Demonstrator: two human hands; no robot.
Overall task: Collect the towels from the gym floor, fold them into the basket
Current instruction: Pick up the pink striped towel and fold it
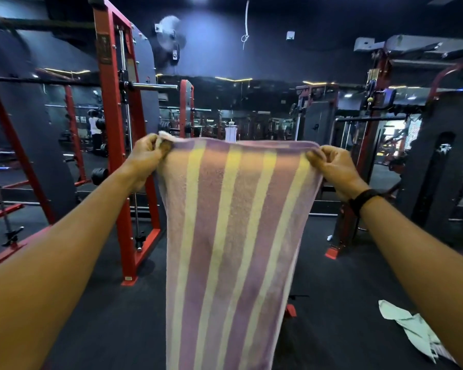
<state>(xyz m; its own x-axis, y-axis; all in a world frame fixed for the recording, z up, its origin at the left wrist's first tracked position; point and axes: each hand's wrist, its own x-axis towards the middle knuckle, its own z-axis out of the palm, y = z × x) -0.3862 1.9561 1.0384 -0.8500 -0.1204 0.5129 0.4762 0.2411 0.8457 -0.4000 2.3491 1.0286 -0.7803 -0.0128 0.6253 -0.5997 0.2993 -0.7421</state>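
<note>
The striped towel [225, 236], pink-purple with yellow bands running lengthwise, hung stretched in front of the person at about chest height, its top edge pulled nearly straight between the two hands and its length dropping down past the bottom of the view, so its lower end was cut off. The left hand [145, 156] pinched the top left corner, fingers curled over the cloth with a small tuft of the corner sticking up above the knuckles. The right hand [334, 166] gripped the top right corner the same way, thumb and fingers closed on the edge; a dark wristband [362, 200] sat on that wrist. Both arms reached forward, almost straight, spread about as wide as the towel. The towel hid the floor directly behind it. Down to the right, a pale crumpled towel [409, 327] lay on the dark gym floor [340, 303], partly covered by the right forearm. A red rack frame [112, 145] stood to the left, with mirrors and dim machines behind, hard to make out.
</note>
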